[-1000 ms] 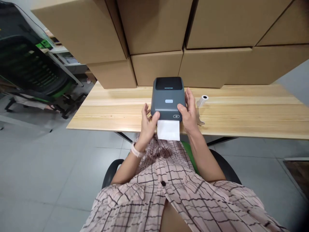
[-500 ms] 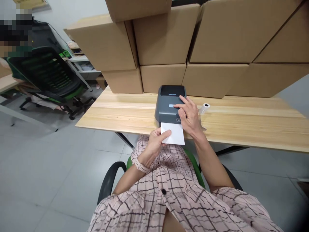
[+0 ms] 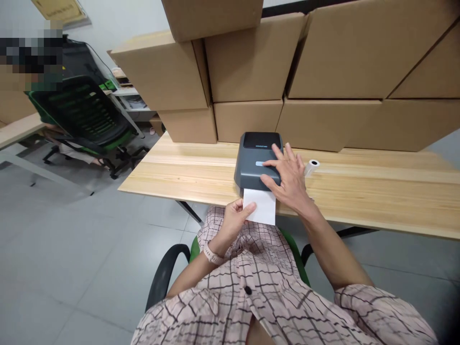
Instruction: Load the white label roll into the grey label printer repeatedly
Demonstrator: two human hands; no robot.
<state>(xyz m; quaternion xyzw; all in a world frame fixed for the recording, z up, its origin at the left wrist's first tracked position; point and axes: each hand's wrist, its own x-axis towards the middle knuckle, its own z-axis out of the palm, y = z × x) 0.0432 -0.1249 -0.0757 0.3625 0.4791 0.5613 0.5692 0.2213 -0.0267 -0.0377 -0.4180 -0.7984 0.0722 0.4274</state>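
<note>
A dark grey label printer (image 3: 247,165) stands near the front edge of the wooden table, in the middle of the view. A blank white label sheet (image 3: 264,211) hangs out of its front slot over the edge. My left hand (image 3: 237,215) pinches the sheet's left side, thumb on top. Over the printer's right part lies my right hand (image 3: 287,177), fingers spread, the index fingertip by the pale strip on the lid. Just right of that hand is a small white paper roll (image 3: 312,166), partly hidden by it.
Stacked cardboard boxes (image 3: 247,67) line the back of the wooden table (image 3: 377,187). At the left, a person sits in a black and green office chair (image 3: 82,115) by another desk. Armrests (image 3: 163,273) of my chair flank me.
My right hand's fingers have spread, and its thumb has moved off the front button area. My left hand still pinches the sheet. The whole view has shifted slightly.
</note>
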